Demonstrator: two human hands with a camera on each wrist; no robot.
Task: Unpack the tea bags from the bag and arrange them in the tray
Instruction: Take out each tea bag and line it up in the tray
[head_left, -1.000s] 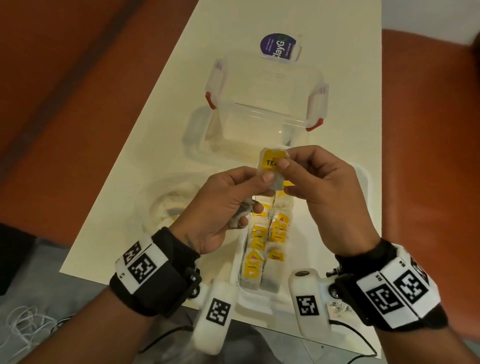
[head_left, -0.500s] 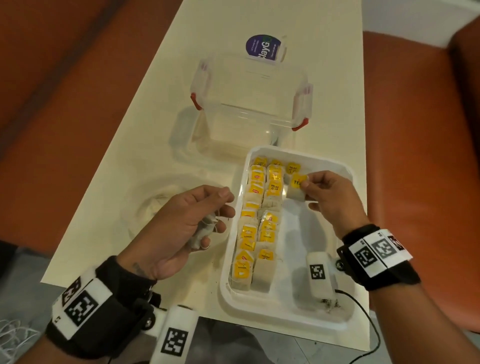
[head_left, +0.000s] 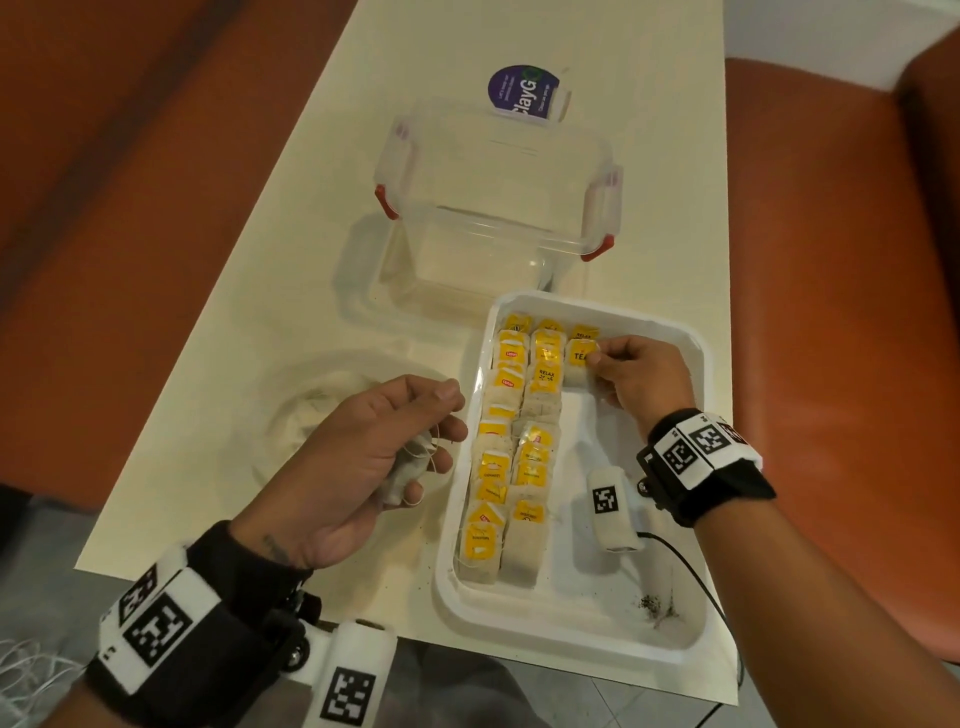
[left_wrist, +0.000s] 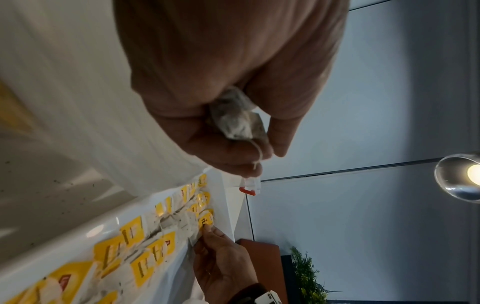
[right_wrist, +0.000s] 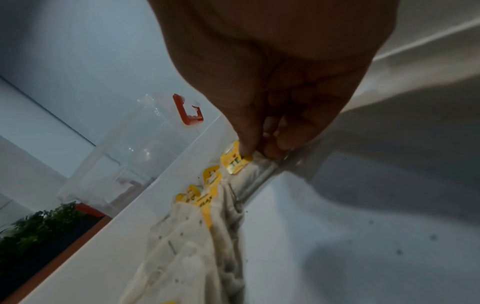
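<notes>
The white tray (head_left: 696, 358) at lower right holds two full rows of tea bags (head_left: 511, 467). The right hand (head_left: 636, 374) pinches a bag (head_left: 577, 361) in the third row. The left hand (head_left: 363, 462), left of the tray, curls round spare bags (head_left: 408, 475). Above stands a clear box (head_left: 493, 208).

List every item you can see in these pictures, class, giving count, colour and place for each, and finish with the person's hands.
White plastic tray: one, white, near right of table.
Yellow-tagged tea bags: many, beige and yellow, two full rows in tray, third row begun.
Clear plastic container with red clips: one, beyond tray.
Purple round label: one, behind container.
Clear plastic bag: one, crumpled, left of tray.
Cream table: one.
Orange seats: both sides.
Left hand: holds loose tea bags.
Right hand: pinches tea bag tagged TEA in third row.
</notes>
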